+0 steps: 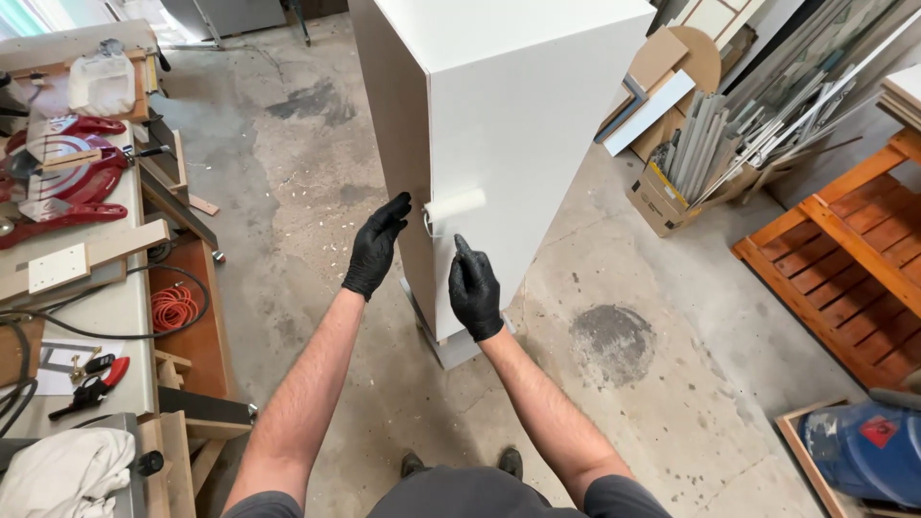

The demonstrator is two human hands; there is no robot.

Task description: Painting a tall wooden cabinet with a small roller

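- A small white paint roller [457, 206] lies with its sleeve against the front face of a tall white cabinet [508, 125], just beside the cabinet's left front edge, about in the middle of the picture.
- The right hand [474, 289], in a black glove, is closed around the roller's handle below the sleeve; the forefinger stretches up along the handle toward the sleeve.
- The left hand [374, 246], also in a black glove, is open and holds nothing. Its fingertips reach the darker side panel of the cabinet, near the same edge, a little left of the roller.
- The cabinet stands upright on a low grey base [451, 347] on the concrete floor [317, 192], which shows stains and small light chips.
- To the left there is a workbench [106, 307] with a red saw [67, 173], a coil of orange cord [174, 308], red-handled pliers [96, 384] and a white cloth [67, 470].
- To the right, well apart from the hands, a cardboard box [662, 197] holds long strips and boards, and an orange wooden rack [844, 259] stands beside it.
- In the lower right corner a blue container [863, 451] is partly seen.
- The person's dark shoes [460, 464] show at the bottom edge.
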